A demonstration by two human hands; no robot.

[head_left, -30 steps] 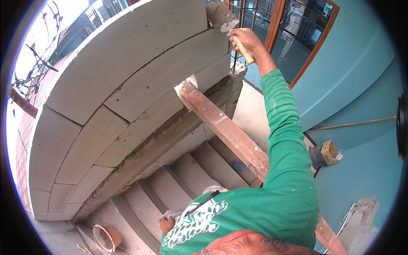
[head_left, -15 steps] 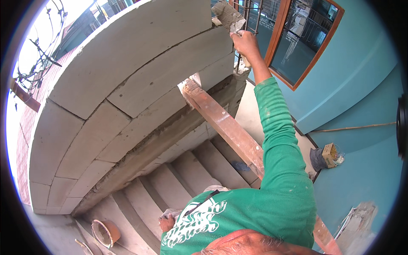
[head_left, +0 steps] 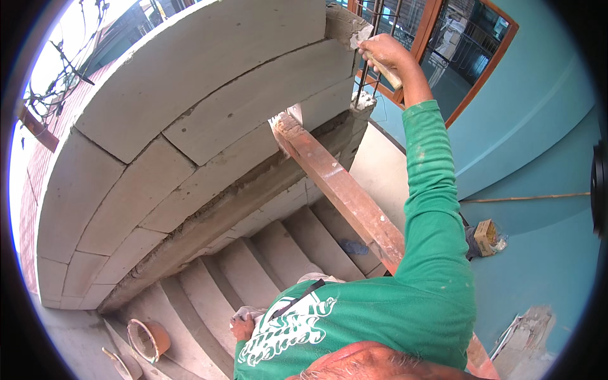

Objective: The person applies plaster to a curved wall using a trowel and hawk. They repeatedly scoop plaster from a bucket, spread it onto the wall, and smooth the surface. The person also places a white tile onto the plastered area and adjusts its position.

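Note:
My right hand (head_left: 387,54) is raised at the far upper right, closed round the wooden handle of a trowel (head_left: 383,71). Its blade (head_left: 361,37) lies against wet grey mortar (head_left: 342,26) at the end of the top course of a curved wall of pale blocks (head_left: 253,35). At lower left, my left hand (head_left: 240,327) rests against greyish cloth (head_left: 251,311) beside my body. Its fingers are partly hidden, so I cannot make out whether it grips the cloth.
A reddish wooden beam (head_left: 342,183) slants from a hole in the wall past my right arm. Concrete steps (head_left: 209,294) run below, with a mortar-smeared bucket (head_left: 149,340) on them. Steel rods (head_left: 378,19) stand beside a brown-framed window (head_left: 468,57). A small box (head_left: 486,237) sits by the blue wall.
My right hand has shifted a little right and turned, so more of the trowel handle shows. The blade has moved right along the mortar, which looks flatter. My left hand stays low.

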